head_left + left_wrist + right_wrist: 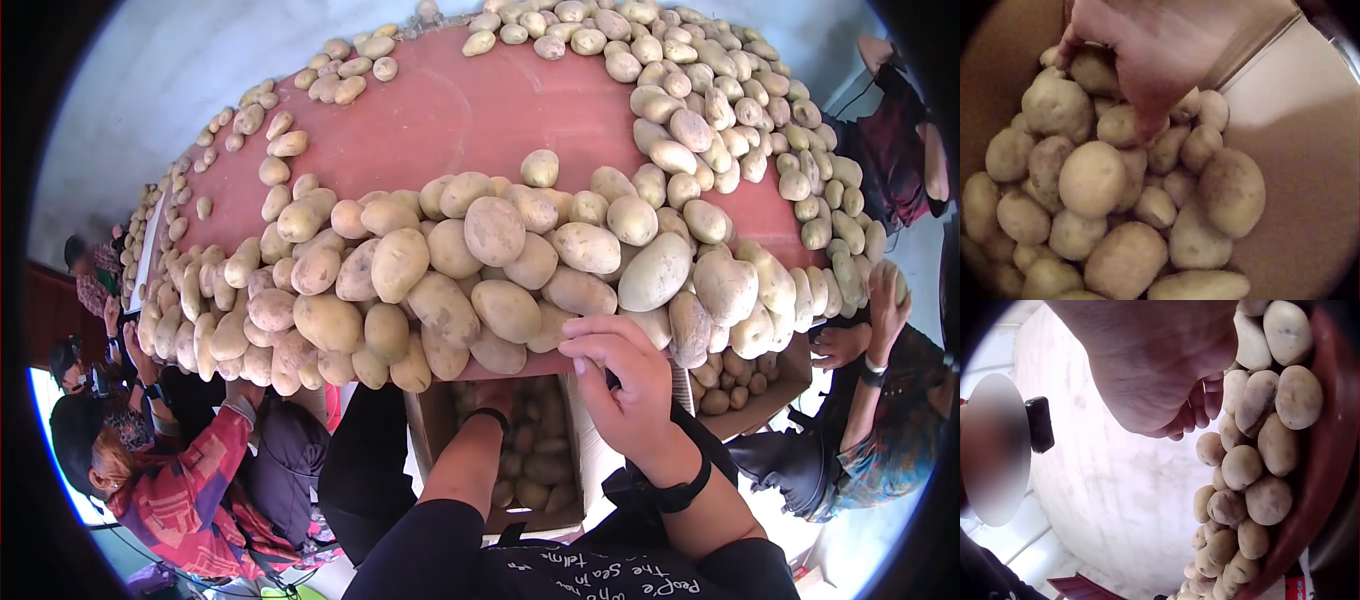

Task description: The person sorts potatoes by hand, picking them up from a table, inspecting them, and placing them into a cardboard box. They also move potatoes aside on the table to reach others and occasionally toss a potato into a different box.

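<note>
My left hand [1141, 56] reaches down into a cardboard box [425, 435] below the table edge. In the left wrist view its fingers and thumb lie on either side of a shadowed potato [1095, 70], over a layer of loose potatoes [1125, 259]. The head view hides most of this hand inside the box. My right hand [630, 390] hovers at the front edge of the potato pile [500, 230], its fingers loosely bent around nothing. The right wrist view shows those fingertips [1213, 403] beside the potatoes [1241, 467].
A reddish table [450, 110] carries potatoes heaped along its front and right. Another box of potatoes [740, 385] stands below at the right. People sit on both sides: one in a red patterned jacket [190, 490] at left, another person's hand [885, 310] at right.
</note>
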`<state>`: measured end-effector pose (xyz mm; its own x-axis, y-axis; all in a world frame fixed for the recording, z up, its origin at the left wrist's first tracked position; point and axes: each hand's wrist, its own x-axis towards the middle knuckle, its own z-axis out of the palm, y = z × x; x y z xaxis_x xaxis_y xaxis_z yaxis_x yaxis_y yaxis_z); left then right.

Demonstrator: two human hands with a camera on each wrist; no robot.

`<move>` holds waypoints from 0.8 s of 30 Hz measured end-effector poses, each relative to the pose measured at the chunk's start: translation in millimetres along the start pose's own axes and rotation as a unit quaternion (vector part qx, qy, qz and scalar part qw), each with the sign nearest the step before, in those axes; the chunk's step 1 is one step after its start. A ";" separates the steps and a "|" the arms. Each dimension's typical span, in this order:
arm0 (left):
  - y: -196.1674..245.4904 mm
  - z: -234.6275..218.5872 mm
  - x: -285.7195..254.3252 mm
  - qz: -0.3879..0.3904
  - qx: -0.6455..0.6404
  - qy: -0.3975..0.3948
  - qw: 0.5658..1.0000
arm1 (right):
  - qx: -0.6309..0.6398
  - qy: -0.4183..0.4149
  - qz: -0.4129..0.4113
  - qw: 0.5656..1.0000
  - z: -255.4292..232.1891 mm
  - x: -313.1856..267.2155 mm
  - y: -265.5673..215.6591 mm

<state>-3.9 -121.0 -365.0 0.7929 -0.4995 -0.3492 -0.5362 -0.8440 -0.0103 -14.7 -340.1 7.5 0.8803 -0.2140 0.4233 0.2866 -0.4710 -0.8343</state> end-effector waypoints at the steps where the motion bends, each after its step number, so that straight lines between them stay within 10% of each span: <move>1: -1.5 0.2 -0.8 0.003 -0.004 0.001 1.000 | 0.002 -0.002 0.001 1.000 1.1 -1.1 0.6; 6: -17.8 -14.3 -3.4 0.031 -0.073 -0.005 0.997 | -0.001 -0.009 -0.022 1.000 9.0 -3.1 2.3; 9: -29.2 -55.3 -10.4 0.035 -0.246 -0.138 0.959 | 0.031 -0.046 -0.030 0.998 11.6 -5.9 5.3; 12: -34.8 -128.2 -43.2 -0.026 -0.537 -0.296 0.790 | 0.067 -0.161 -0.037 0.984 10.6 -5.8 7.4; 14: -28.1 -168.2 -76.8 -0.089 -0.759 -0.292 0.576 | 0.080 -0.278 0.000 0.957 8.8 -9.7 8.8; 17: -27.4 -213.2 -103.7 0.012 -0.845 -0.270 0.461 | 0.058 -0.296 -0.084 0.950 16.5 -19.1 11.5; 24: -15.5 -315.6 -116.5 0.105 -0.861 -0.135 0.480 | 0.165 -0.321 -0.031 0.932 17.5 -1.9 -7.1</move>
<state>3.5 -111.4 -28.5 0.5830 -0.7609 -0.2849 0.6217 0.1920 0.7594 -11.9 -321.4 6.4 0.8729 0.4107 0.2635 0.3515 -0.1549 -0.9233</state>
